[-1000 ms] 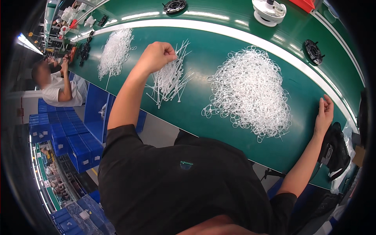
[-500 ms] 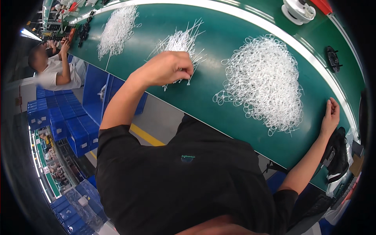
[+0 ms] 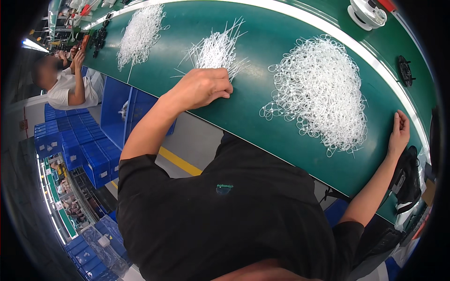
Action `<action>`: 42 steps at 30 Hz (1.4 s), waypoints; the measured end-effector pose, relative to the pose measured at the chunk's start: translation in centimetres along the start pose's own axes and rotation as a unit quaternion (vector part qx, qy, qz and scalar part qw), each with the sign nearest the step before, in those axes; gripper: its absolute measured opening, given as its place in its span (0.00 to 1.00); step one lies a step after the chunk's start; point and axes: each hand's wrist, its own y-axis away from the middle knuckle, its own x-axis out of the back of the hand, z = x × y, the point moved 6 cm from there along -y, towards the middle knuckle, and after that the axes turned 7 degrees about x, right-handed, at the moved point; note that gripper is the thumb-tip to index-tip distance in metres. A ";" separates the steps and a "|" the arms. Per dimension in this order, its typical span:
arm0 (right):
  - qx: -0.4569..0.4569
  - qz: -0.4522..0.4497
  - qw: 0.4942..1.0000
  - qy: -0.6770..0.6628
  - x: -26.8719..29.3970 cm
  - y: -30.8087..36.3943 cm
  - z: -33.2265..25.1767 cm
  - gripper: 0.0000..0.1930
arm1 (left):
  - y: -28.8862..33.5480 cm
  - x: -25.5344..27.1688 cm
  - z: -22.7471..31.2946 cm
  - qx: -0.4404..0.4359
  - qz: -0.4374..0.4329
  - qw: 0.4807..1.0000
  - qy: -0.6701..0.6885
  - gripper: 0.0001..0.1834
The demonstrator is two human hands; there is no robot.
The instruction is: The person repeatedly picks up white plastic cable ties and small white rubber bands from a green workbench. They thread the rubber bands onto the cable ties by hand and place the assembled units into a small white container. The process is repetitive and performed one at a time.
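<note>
My left hand (image 3: 206, 88) is closed in a pinch at the near side of a loose pile of straight white cable ties (image 3: 215, 52). What its fingertips hold, if anything, is hidden. To the right lies a large heap of white cable ties closed into loops (image 3: 323, 91). Beyond that heap, near the table's right end, my right hand (image 3: 399, 136) rests with its fingers stretched and nothing seen in them. Another heap of looped ties (image 3: 140, 35) lies at the far left, with one tail sticking out toward the near edge.
Everything lies on a green table (image 3: 262, 61). A black shoe (image 3: 407, 182) is beside my right forearm. A black part (image 3: 405, 71) and a white round device (image 3: 367, 15) are at the far right. Blue bins (image 3: 96, 161) stand left; a person (image 3: 70, 86) works there.
My left hand has drawn slightly toward the table's near edge, uncovering more of the straight ties. My right hand stays by the right end. The whole view has shifted a little.
</note>
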 end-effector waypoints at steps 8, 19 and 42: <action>-0.004 0.002 1.000 0.012 -0.1 0.1 -0.6 0.14 | -0.1 -0.2 0.3 -0.031 0.012 0.999 -0.025 0.05; 0.007 0.007 1.000 0.010 -0.2 0.4 -1.4 0.14 | -0.9 0.8 -1.1 0.044 0.053 0.970 0.232 0.05; 0.290 -0.111 0.928 -0.205 -11.4 5.9 -34.8 0.18 | -9.5 1.2 5.5 -0.060 0.095 0.593 0.797 0.04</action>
